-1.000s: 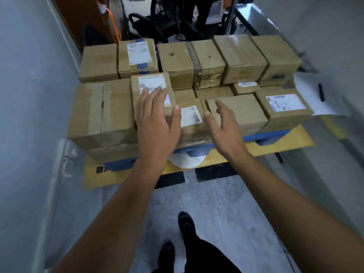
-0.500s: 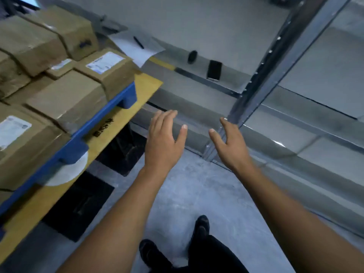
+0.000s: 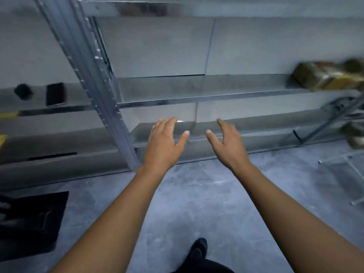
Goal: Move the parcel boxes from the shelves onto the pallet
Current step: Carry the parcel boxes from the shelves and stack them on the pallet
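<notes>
My left hand and my right hand are stretched out in front of me, fingers straight and spread, holding nothing. They hover before a grey metal shelf unit whose boards in front of me carry no boxes. Blurred brown parcel boxes sit on a shelf at the far right, well away from both hands. Another box shows lower at the right edge. The pallet is out of view.
A slanted metal shelf post stands left of my left hand. Two small dark objects lie on a shelf at the left. A black floor mat lies at lower left. My shoe is on the grey floor.
My view has swung right, from the box-laden pallet to the shelf unit. Both hands left the boxes on the pallet and stayed empty and spread in front of me.
</notes>
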